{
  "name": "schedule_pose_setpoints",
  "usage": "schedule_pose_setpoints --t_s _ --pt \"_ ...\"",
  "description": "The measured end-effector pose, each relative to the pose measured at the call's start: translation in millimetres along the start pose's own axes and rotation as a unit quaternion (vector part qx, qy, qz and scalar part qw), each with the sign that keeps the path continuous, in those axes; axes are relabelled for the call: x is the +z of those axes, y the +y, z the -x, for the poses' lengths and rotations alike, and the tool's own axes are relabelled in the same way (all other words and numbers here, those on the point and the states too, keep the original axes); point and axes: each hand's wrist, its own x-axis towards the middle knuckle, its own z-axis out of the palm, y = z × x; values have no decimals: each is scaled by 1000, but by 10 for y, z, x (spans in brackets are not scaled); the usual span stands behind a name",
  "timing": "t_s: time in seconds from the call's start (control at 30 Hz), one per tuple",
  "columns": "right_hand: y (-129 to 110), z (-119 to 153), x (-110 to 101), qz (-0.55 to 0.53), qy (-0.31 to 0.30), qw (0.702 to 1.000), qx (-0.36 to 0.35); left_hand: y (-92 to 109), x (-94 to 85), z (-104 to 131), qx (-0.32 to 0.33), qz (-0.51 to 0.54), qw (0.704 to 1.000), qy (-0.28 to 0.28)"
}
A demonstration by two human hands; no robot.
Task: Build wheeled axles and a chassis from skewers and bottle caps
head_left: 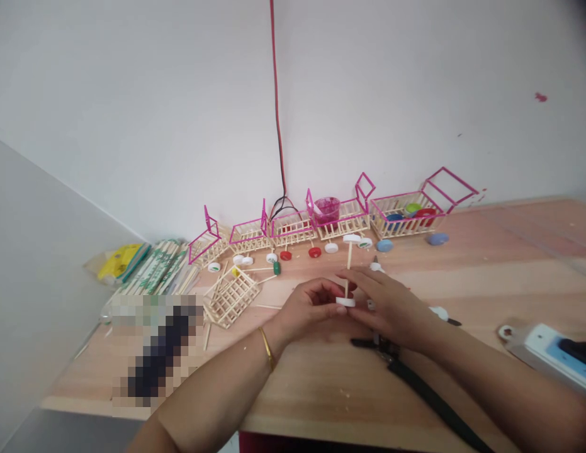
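A thin wooden stick [350, 259] stands nearly upright between my hands, with a white bottle cap [352, 239] at its top end and another white cap [345, 302] at its bottom. My left hand [304, 308] pinches the lower cap from the left, thumb at its edge. From the right, my right hand [391, 311] curls its fingers about the stick and the lower cap. Below my right hand lies a dark long-handled tool [429, 396], partly hidden; it looks like pliers or cutters.
Several small stick carts with pink rims [406, 214] and bottle-cap wheels line the wall. A pink-stained plastic cup [327, 211] sits among them. Left are an unpainted stick frame [232, 296], packs of sticks [153, 267] and a yellow bag [123, 261]. A power strip [552, 352] lies right.
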Motion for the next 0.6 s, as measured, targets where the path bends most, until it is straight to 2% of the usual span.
schedule_pose_setpoints --t_s 0.27,0.6 --pt "-28 -13 -13 -17 -14 1000 -3 -22 -17 -2 -26 -6 1000 5" --pt "-53 -30 -27 -20 -24 999 -6 -21 -15 0 -27 -15 1000 -1"
